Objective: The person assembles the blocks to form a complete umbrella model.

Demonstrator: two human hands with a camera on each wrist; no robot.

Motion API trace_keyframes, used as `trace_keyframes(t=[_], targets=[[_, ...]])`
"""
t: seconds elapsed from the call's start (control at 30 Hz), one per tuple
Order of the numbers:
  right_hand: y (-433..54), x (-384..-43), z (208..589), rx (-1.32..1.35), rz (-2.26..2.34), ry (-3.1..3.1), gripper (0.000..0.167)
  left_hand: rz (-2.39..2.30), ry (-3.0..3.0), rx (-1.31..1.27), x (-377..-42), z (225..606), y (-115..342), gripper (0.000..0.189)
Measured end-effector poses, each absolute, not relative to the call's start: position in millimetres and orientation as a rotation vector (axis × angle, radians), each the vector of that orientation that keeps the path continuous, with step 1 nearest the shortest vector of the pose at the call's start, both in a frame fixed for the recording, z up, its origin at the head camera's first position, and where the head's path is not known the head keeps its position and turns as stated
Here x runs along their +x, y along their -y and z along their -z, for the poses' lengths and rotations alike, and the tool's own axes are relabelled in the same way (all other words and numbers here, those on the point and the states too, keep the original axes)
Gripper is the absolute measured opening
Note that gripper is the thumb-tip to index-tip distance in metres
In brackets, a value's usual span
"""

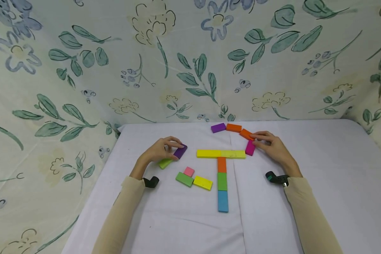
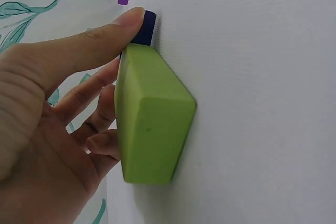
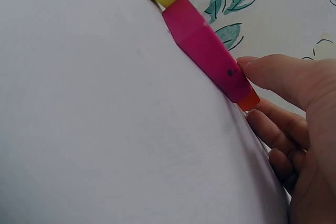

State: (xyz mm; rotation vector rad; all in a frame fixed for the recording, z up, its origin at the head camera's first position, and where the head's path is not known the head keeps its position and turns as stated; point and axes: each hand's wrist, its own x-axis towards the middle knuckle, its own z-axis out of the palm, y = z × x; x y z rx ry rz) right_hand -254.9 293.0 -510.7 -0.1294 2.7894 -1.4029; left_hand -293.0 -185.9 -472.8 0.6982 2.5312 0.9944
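My left hand (image 1: 160, 149) pinches a dark purple block (image 1: 180, 152) lengthwise, thumb on its near end and fingertips on its far end. A lime green block (image 1: 165, 163) lies end to end with it, partly behind the hand; in the left wrist view this green block (image 2: 157, 124) fills the foreground. On the other side, my right hand (image 1: 274, 148) touches a curved row, fingertips at an orange block (image 1: 246, 134) and thumb at the magenta block (image 1: 250, 147). The right wrist view shows the thumb against the side of the magenta block (image 3: 205, 45).
Yellow blocks (image 1: 220, 153) form a bar above a column of orange, green and blue blocks (image 1: 222, 201). A purple block (image 1: 218, 128) and another orange block (image 1: 234, 127) continue the curve. Pink (image 1: 188, 171), green (image 1: 184, 179) and yellow (image 1: 203, 183) blocks lie left of the column.
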Motion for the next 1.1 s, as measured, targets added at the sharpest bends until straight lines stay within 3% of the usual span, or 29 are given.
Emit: trace_keyframes(t=[0.7,1.1], targets=[[-292.3,-253.9,509.1,-0.129,1.417,-2.784,0.046,-1.021,-2.611,0.732,-295.5,478.9,163.1,0.048],[-292.9,-253.9,510.0,-0.135,1.438,-2.775,0.045,-0.958,-2.63,0.837,-330.1,468.7,113.6,0.047]])
